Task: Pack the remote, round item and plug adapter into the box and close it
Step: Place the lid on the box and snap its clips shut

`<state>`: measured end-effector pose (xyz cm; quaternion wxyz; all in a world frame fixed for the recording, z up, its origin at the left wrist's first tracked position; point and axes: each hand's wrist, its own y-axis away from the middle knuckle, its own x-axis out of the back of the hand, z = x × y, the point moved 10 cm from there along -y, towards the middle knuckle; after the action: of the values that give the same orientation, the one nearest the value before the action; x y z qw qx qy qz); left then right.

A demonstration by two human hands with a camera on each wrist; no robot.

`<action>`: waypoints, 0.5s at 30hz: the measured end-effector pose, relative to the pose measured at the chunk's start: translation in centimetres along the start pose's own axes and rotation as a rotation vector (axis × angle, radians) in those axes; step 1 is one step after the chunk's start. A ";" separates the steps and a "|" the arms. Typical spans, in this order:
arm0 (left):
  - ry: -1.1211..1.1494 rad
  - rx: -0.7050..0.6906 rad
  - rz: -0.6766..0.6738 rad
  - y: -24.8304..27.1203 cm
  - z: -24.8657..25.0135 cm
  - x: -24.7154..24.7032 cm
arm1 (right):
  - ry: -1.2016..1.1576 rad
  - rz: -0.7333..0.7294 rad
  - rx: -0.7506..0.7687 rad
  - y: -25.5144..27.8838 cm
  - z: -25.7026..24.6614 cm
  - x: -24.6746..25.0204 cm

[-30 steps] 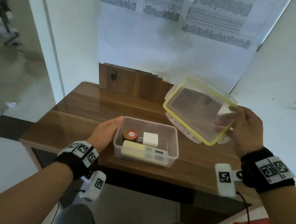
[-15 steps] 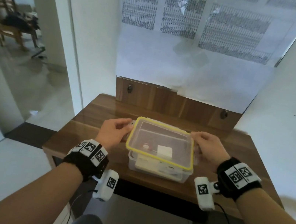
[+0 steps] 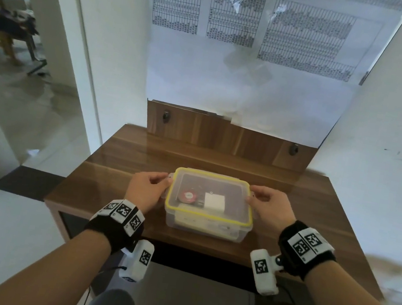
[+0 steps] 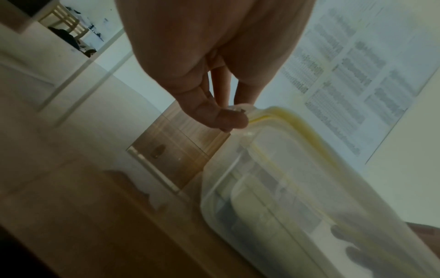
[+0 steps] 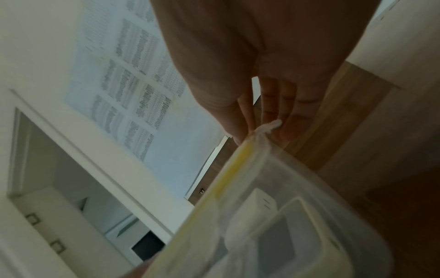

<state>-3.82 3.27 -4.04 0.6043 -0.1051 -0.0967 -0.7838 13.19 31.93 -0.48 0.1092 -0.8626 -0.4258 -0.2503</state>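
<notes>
A clear plastic box (image 3: pixel 170 220) stands on the wooden table (image 3: pixel 124 166) with its yellow-rimmed clear lid (image 3: pixel 215 185) lying flat on top. Through the lid I see the red round item (image 3: pixel 187 195) and, to its right, the white plug adapter (image 3: pixel 214 202). The pale remote (image 3: pixel 207 225) shows through the front wall. My left hand (image 3: pixel 163 180) pinches the lid's left side flap; in the left wrist view its thumb (image 4: pixel 228 120) lies on the lid's edge (image 4: pixel 285 120). My right hand (image 3: pixel 253 196) pinches the right side flap (image 5: pixel 269 127).
A low wooden backboard (image 3: pixel 223 137) stands along the table's far edge under a white wall hung with printed sheets (image 3: pixel 243 14). On the left is an open doorway with a chair (image 3: pixel 0 33). My knees are below the table's near edge.
One second ago my right hand held the lid up at the right. The lid has come down flat onto the box, and both hands now hold its side flaps.
</notes>
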 end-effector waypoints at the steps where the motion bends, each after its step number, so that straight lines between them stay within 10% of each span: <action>1: 0.011 -0.002 -0.006 0.1 0.0 0.0 | 0.023 0.011 0.016 0.1 0.1 0.0; 15: 0.175 0.076 -0.069 0.7 -0.6 -1.4 | -0.014 0.206 0.085 1.9 1.5 1.5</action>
<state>-2.82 4.22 -4.99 0.5868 -0.0096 -0.0767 -0.8061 15.94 32.36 -0.90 0.1678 -0.8982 -0.3459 -0.2134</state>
